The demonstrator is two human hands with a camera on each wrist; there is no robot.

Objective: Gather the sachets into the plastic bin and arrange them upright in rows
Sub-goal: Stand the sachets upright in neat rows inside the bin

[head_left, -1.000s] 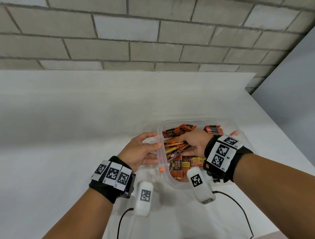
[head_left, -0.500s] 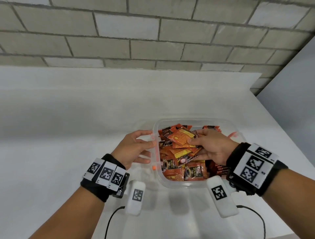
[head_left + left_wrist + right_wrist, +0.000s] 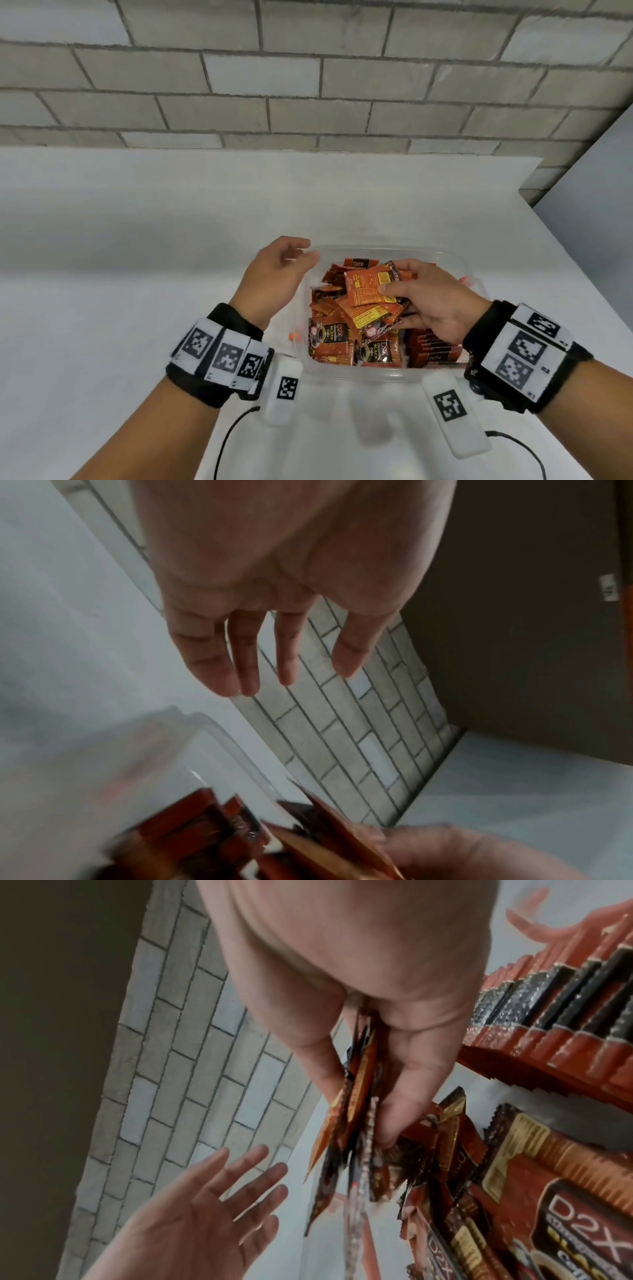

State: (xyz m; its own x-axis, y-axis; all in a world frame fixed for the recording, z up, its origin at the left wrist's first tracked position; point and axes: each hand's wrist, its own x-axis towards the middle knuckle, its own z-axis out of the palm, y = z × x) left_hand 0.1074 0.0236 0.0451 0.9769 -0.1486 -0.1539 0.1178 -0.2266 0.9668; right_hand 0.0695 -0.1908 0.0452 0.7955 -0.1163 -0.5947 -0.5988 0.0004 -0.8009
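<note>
Right hand (image 3: 431, 301) pinches a sachet bundle (image 3: 371, 287) above the bin (image 3: 383, 375), left hand (image 3: 274, 274) spread empty at nine o'clock; best square the edges before standing them beside the upright row (image 3: 433, 346).

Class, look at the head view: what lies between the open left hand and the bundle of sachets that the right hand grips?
Only the plastic bin's clear left wall; the left hand hovers empty outside it, the sachets inside.

White table (image 3: 120, 308), grey brick wall (image 3: 308, 85)
</note>
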